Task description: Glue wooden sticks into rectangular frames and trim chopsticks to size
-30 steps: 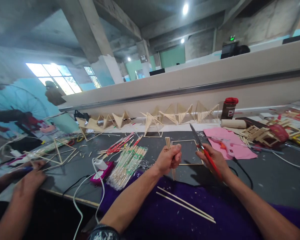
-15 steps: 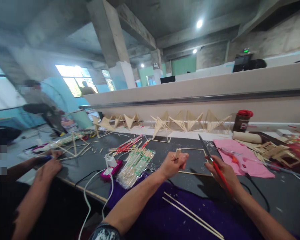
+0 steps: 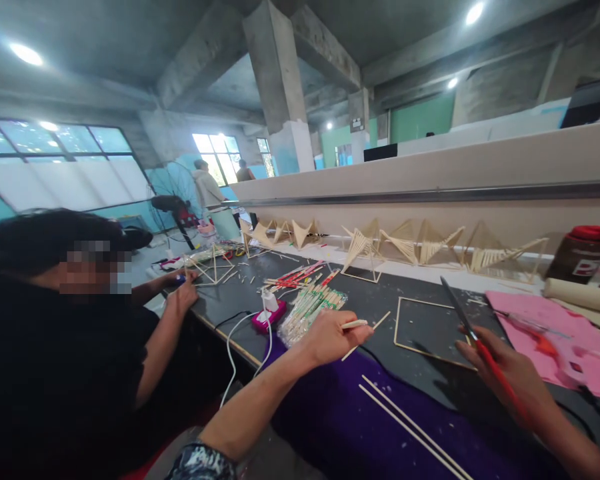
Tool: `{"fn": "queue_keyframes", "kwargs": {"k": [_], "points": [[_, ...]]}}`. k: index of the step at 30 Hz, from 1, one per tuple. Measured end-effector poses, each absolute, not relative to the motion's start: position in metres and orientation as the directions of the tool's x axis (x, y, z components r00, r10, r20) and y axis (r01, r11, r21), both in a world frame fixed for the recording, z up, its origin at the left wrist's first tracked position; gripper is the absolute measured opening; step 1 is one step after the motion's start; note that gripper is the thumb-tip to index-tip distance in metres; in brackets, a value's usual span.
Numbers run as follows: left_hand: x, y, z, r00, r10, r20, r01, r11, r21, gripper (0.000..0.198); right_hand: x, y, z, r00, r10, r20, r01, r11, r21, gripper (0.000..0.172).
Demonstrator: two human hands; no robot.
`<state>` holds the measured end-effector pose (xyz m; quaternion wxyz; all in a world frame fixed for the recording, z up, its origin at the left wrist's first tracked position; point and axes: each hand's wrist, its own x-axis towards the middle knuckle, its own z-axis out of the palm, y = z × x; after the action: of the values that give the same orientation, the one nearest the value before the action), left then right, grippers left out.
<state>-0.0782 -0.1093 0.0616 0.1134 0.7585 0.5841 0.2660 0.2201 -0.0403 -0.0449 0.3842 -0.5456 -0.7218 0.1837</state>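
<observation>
My left hand (image 3: 334, 340) is closed round thin wooden sticks (image 3: 382, 321), whose ends stick out past the fingers above the purple cloth (image 3: 325, 407). In my right hand (image 3: 510, 373) is a red-handled tool (image 3: 495, 367) with a long dark blade pointing up and away. Between the hands, a rectangular stick frame (image 3: 397, 321) lies flat on the dark table (image 3: 290, 267); my right hand overlaps its right side. Two long sticks (image 3: 410, 423) rest side by side on the purple cloth.
Packed sticks (image 3: 313, 307) and a magenta power strip (image 3: 269, 317) lie left of centre. Stick models (image 3: 400, 245) line the back. A pink glue gun (image 3: 563, 350) sits on pink cloth (image 3: 515, 307). At left, a person (image 3: 60, 347) handles another frame (image 3: 217, 268).
The view has swung left, showing more of the person there. The sticks in my left hand have tilted from upright to nearly level, and their ends now spread. My right hand still holds the tool.
</observation>
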Motion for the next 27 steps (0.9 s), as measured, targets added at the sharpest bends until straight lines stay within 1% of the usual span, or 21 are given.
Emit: {"fn": "queue_keyframes", "kwargs": {"k": [3,6,13,17,19,24,27], "points": [[-0.084,-0.115,0.055,0.135,0.961,0.243,0.842,-0.241,0.484,0.041,0.221,-0.039,-0.049,-0.118,0.930,0.349,0.670,0.334,-0.663,0.046],[-0.083,-0.115,0.046,0.130,0.969,0.212,0.843,-0.220,0.490,0.039,0.222,-0.037,-0.055,-0.142,0.924,0.356,0.682,0.352,-0.641,0.047],[-0.064,-0.101,0.040,0.189,0.961,0.203,0.818,-0.269,0.508,0.038,0.220,-0.036,-0.049,-0.173,0.911,0.375,0.696,0.383,-0.608,0.048],[-0.065,-0.101,0.042,0.209,0.958,0.196,0.813,-0.281,0.510,0.041,0.219,-0.041,-0.040,-0.214,0.885,0.414,0.712,0.431,-0.554,0.045],[-0.072,-0.099,0.044,0.169,0.966,0.193,0.840,-0.244,0.485,0.043,0.220,-0.041,-0.037,-0.232,0.886,0.402,0.713,0.436,-0.549,0.044],[-0.093,-0.089,0.048,0.094,0.971,0.220,0.892,-0.180,0.415,0.044,0.221,-0.038,-0.034,-0.241,0.901,0.360,0.674,0.423,-0.606,0.041],[-0.101,-0.083,0.047,0.084,0.972,0.218,0.935,-0.152,0.320,0.040,0.221,-0.039,-0.034,-0.248,0.902,0.354,0.667,0.423,-0.613,0.038]]}}
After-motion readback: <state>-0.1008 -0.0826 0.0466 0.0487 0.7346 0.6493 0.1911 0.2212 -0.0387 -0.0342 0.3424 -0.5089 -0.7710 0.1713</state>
